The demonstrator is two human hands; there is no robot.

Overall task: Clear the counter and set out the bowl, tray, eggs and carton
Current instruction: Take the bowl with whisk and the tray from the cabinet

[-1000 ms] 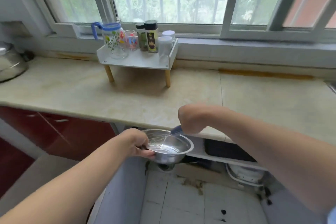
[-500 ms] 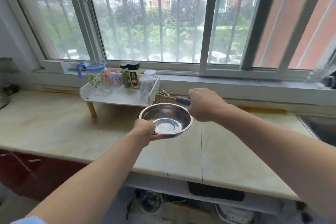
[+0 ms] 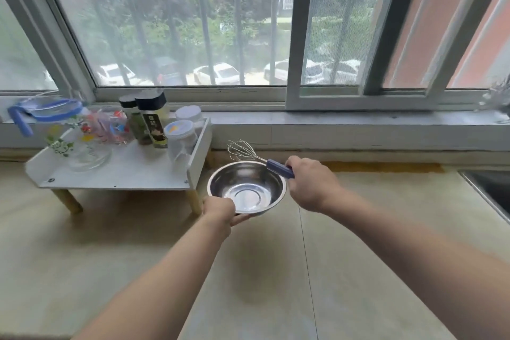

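A shiny steel bowl (image 3: 246, 188), empty inside, is held just above the beige counter (image 3: 358, 229) near its back. My left hand (image 3: 219, 211) grips the bowl's near-left rim. My right hand (image 3: 310, 183) is closed on the blue handle of a wire whisk (image 3: 244, 149), whose wires point back-left past the bowl's far rim. No tray, eggs or carton are in view.
A small white shelf on wooden legs (image 3: 118, 174) stands left of the bowl, carrying a blue-lidded glass jug (image 3: 59, 130), glasses, spice bottles and white-lidded jars. A sink edge (image 3: 488, 190) shows at the far right. The window sill (image 3: 358, 119) runs along the back.
Both hands have carried the bowl and whisk up from below the counter edge and forward, to the back of the counter beside the white shelf. The bowl sits lower, close to the surface.
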